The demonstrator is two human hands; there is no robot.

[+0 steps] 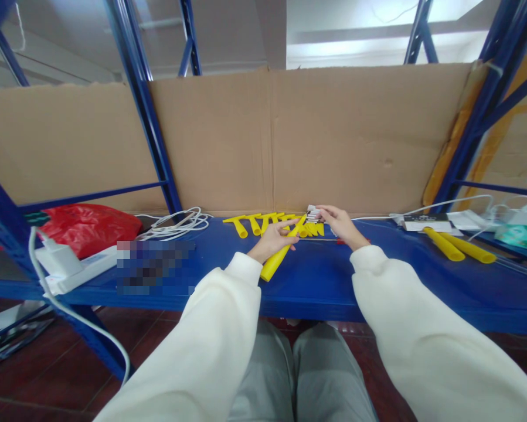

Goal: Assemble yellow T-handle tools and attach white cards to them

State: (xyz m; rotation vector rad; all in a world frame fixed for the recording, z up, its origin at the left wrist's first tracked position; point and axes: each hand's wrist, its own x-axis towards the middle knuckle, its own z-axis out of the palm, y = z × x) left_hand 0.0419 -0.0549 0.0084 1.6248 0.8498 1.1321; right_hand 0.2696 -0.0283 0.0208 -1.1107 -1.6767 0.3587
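My left hand (275,239) is wrapped round a long yellow tube-like handle (275,265), tilted with its thick round end toward me. To the right, the fingers of my right hand (336,221) are pinched at a small white ribbed piece (313,213), close to the far end of the yellow handle. Several yellow T-shaped pieces (241,227) lie in a row behind my left hand. More yellow pieces (316,229) sit just below my right fingers. A thin rod with a red handle (340,241) lies partly under my right wrist.
Two yellow tubes (445,245) rest at the right beside a black-and-white packet (427,223). On the left are a red plastic bag (91,225), coiled white cable (179,221) and a power strip with a plug (87,271). A cardboard wall (355,135) backs the blue shelf (325,275).
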